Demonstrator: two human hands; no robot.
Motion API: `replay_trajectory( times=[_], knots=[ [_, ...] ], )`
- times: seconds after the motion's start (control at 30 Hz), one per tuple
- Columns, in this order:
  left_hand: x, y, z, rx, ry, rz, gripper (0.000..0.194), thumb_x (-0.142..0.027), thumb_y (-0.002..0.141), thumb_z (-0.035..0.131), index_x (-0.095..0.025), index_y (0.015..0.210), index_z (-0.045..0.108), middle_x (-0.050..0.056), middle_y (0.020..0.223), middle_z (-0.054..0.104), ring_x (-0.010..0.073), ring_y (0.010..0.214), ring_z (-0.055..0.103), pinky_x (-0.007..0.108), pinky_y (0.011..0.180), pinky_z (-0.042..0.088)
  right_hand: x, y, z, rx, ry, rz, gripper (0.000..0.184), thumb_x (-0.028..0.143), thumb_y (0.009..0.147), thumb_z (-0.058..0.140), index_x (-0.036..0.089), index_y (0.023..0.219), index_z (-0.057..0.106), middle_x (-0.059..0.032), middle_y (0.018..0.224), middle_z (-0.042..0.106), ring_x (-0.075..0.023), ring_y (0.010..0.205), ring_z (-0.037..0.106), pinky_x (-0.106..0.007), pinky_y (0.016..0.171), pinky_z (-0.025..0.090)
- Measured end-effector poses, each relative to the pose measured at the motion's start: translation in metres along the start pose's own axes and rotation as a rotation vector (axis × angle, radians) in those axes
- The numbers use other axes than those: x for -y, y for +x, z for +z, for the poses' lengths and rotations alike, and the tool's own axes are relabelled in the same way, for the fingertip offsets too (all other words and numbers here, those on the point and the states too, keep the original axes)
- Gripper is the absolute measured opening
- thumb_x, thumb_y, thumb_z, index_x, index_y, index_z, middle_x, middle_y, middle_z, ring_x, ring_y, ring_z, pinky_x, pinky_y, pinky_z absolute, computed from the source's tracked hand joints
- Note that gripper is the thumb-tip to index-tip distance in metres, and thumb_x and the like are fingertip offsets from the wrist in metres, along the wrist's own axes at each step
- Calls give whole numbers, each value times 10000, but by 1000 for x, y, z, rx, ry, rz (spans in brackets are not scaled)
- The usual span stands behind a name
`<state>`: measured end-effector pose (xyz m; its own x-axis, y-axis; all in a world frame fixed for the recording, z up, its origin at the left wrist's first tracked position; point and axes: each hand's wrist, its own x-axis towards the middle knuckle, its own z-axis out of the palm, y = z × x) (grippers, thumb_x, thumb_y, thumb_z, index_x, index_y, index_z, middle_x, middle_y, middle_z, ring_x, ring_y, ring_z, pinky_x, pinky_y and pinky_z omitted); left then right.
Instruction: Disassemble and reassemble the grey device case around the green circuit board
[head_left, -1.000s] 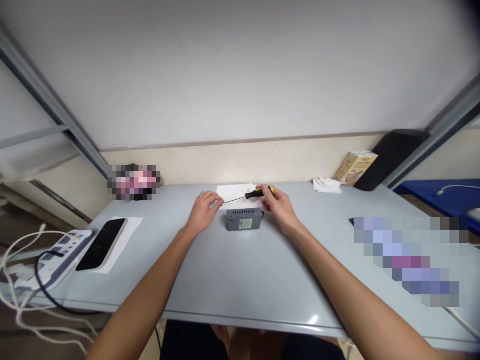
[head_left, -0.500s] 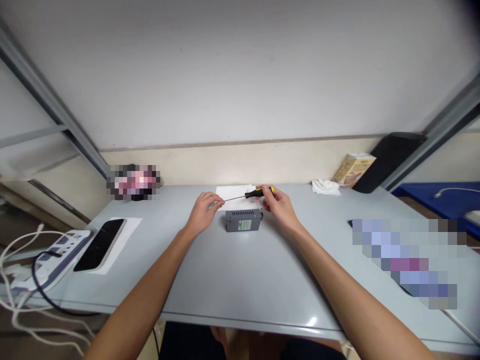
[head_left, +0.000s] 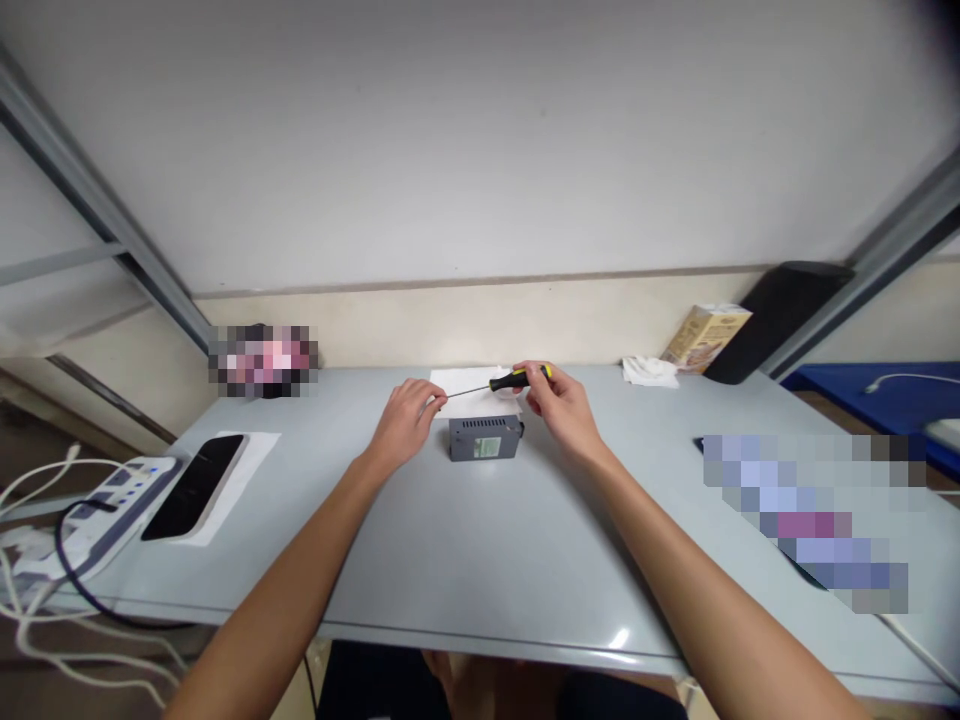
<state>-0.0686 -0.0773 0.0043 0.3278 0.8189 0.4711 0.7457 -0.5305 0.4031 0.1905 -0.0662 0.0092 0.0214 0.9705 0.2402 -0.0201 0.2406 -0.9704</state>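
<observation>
While the right hand (head_left: 553, 402) is wrapped around the black and yellow handle of a screwdriver (head_left: 517, 379), the left hand (head_left: 407, 415) has its thumb and fingertips pinched at the tip of the shaft, so the tool lies slightly tilted between them, handle right and tip left. Held at both ends, it is presumably easier to steady than by the handle alone; whether a small piece sits between the left fingertips is too fine to tell.

The hands are apart from each other, linked only by the screwdriver, and neither appears to grip the grey metal box (head_left: 486, 440). That box stands on the desk (head_left: 480, 560) on the near side of the tool, slots and pale label in sight, probably placed centrally so both hands can reach it. A white paper (head_left: 456, 381) lies just beyond, perhaps as a light backing for small things.

Between the box and the near edge, the desk gives the hands room to draw back; on the far side, the wall (head_left: 450, 330) limits reach. A phone (head_left: 196, 485) and power strip (head_left: 88, 545) sit toward the left edge, with a crumpled tissue (head_left: 649, 372) and carton (head_left: 709, 338) far right, all well apart from the hands.
</observation>
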Motion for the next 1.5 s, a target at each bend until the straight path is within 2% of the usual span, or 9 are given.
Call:
replay_trajectory(
  times=[0.3,0.8,1.1,1.23,1.33,1.4,1.5],
  knots=[
    [-3,0,0,-17,-39,16,212,-267,1095,446,-204,995,621,56,991,695,227,991,594,369,930,434,7,-2,1,-22,10,-7,541,724,873,647,209,1013,738,1,746,631,-115,586,417,-270,551,327],
    [-7,1,-7,-10,101,76,224,-296,1105,449,-197,1040,638,75,1058,705,238,1039,605,378,930,430,13,-3,0,-30,-13,-35,519,707,892,633,209,999,729,-2,750,627,-114,595,412,-274,560,329],
    [-10,1,-11,-20,116,134,232,-313,1108,465,-206,1002,641,62,1033,725,235,1028,612,387,926,422,12,-2,0,-37,-45,-77,505,686,916,621,204,1016,735,-4,757,631,-114,594,416,-273,562,339],
    [-14,2,-13,-38,12,137,223,-334,1097,485,-214,1030,662,65,1084,728,232,1058,612,396,970,423,19,-4,-1,-54,-41,-127,502,688,910,631,204,992,735,-12,749,632,-126,611,473,-272,564,378],
    [-19,3,-20,-114,-184,-13,236,-393,1064,524,-213,1130,662,79,1124,706,224,1045,613,382,958,460,32,-6,-4,-138,-16,-206,508,706,896,641,208,953,722,0,705,592,-127,599,482,-270,559,398],
    [-23,4,-26,-39,-345,-127,262,-425,1033,548,-208,1126,662,66,1027,686,206,946,616,351,880,489,40,-8,-7,-185,-2,-247,513,717,902,623,212,912,707,2,706,576,-124,596,481,-269,565,415],
    [-29,2,-34,221,-556,-198,259,-438,982,609,-207,1086,663,21,853,617,174,802,586,313,776,481,47,-12,-7,-176,-34,-271,493,700,919,613,217,846,687,-4,725,573,-125,603,483,-277,587,438]
  ],
)
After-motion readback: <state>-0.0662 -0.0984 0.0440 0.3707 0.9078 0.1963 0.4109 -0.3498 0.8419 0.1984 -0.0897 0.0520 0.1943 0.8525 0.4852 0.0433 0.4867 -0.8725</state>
